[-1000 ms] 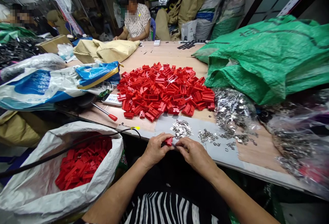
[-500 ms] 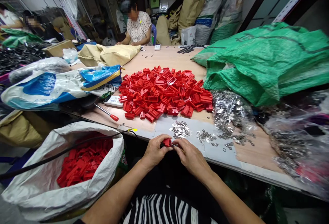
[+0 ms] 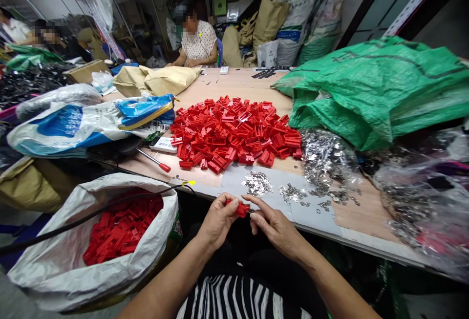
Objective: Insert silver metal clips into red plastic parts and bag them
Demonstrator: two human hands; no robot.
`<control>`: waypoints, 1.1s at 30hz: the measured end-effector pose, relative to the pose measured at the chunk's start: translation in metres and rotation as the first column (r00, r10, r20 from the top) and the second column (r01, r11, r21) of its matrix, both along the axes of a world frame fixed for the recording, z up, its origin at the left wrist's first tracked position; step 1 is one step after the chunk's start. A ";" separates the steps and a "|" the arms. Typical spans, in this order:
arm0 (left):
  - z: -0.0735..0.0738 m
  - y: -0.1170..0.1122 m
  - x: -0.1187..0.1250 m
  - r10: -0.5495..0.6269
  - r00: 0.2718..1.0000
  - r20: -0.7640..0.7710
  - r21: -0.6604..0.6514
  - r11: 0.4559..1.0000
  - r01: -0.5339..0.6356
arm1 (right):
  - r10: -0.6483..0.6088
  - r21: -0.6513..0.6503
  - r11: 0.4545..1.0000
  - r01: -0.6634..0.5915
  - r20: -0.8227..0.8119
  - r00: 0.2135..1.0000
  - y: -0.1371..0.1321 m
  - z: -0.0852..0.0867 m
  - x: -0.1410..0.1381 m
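My left hand (image 3: 219, 221) pinches a small red plastic piece (image 3: 241, 208) at the table's near edge. My right hand (image 3: 273, 225) is beside it, fingertips closed against the piece's right end; what they pinch is too small to make out. Just beyond the hands lie little heaps of shiny metal clips (image 3: 257, 183) on a grey sheet (image 3: 234, 177). A large pile of the same red plastic pieces (image 3: 234, 131) covers the middle of the wooden table (image 3: 238, 82).
A white sack (image 3: 66, 270) with red pieces stands at my left, a black cable across it. A red-handled screwdriver (image 3: 154, 160), a blue-white bag (image 3: 88, 121), a green sack (image 3: 377, 89) and clear bags of metal parts (image 3: 414, 197) ring the pile. A person sits at the far end.
My hands have dropped slightly from the table edge toward me. My right fingers have loosened and slid to the red piece's end. The camera has tilted a little.
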State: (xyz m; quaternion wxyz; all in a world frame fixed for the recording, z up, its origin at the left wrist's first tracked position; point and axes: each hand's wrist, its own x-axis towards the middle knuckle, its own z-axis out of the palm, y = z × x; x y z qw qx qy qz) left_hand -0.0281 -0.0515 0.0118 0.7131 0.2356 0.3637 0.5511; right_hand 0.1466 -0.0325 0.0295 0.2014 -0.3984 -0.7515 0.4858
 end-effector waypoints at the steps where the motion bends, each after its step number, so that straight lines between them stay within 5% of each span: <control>1: 0.001 -0.001 0.000 -0.008 0.995 0.097 -0.053 0.999 0.013 | 0.007 0.007 1.000 -0.007 -0.009 1.000 0.000 0.000 -0.001; 7: 0.002 -0.002 0.001 0.028 0.953 0.302 -0.203 0.978 0.035 | 0.013 0.051 0.999 -0.011 -0.034 0.999 0.001 0.003 -0.005; 17: 0.005 -0.004 0.010 0.065 0.930 0.361 -0.226 0.974 0.019 | -0.098 0.108 0.989 0.102 -0.040 0.994 0.004 0.005 -0.001; 23: 0.006 -0.002 0.009 0.068 0.931 0.359 -0.294 0.955 0.043 | 0.017 0.078 0.997 -0.018 0.017 1.000 0.002 0.014 0.001; 29: 0.005 -0.004 0.010 0.070 0.914 0.401 -0.251 0.967 0.037 | -0.056 0.181 0.982 0.056 -0.007 0.998 0.004 0.014 0.000; 33: 0.007 -0.004 0.010 0.079 0.909 0.409 -0.289 0.956 0.047 | 0.007 0.153 0.988 -0.011 0.033 0.999 0.005 0.015 0.001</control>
